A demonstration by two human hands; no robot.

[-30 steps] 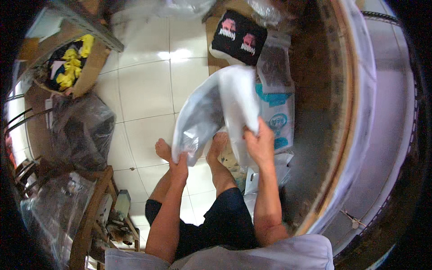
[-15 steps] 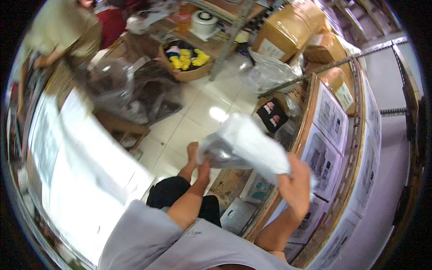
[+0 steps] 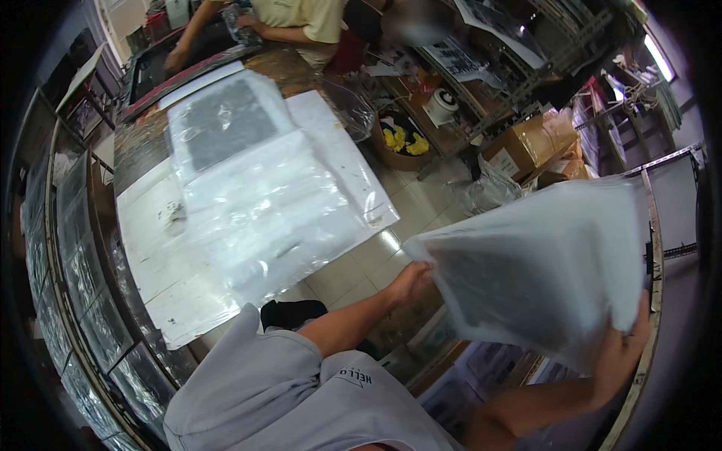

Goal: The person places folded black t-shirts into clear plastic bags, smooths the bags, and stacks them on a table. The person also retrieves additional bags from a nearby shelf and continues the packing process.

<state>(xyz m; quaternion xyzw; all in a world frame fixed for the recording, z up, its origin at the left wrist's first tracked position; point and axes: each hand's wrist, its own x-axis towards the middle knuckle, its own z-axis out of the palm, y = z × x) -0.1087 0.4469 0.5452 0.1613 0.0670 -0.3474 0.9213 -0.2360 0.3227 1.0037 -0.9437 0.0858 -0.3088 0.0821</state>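
A stack of whitish, translucent plastic sheets or bags (image 3: 526,263) with a dark printed area hangs between my two hands, partly smeared by motion. My left hand (image 3: 412,283) is closed on its left edge. My right hand (image 3: 626,349) grips the lower right corner. To the left, a similar stack of clear plastic sheets (image 3: 263,214) lies on a white board (image 3: 162,263) on the work table, with a dark printed rectangle showing toward the far end.
Beyond the table's far end, another person (image 3: 301,26) handles a dark frame (image 3: 188,79). Racks with plastic-covered sheets (image 3: 98,323) line the left. A cardboard box (image 3: 530,143) and a bin with yellow items (image 3: 402,143) stand at the back right. A metal shelf post (image 3: 653,301) rises close to my right hand.
The view has swung left, bringing the table and the other person into sight. The folded plastic between my hands has opened out into a flatter, wider stack, held farther right.
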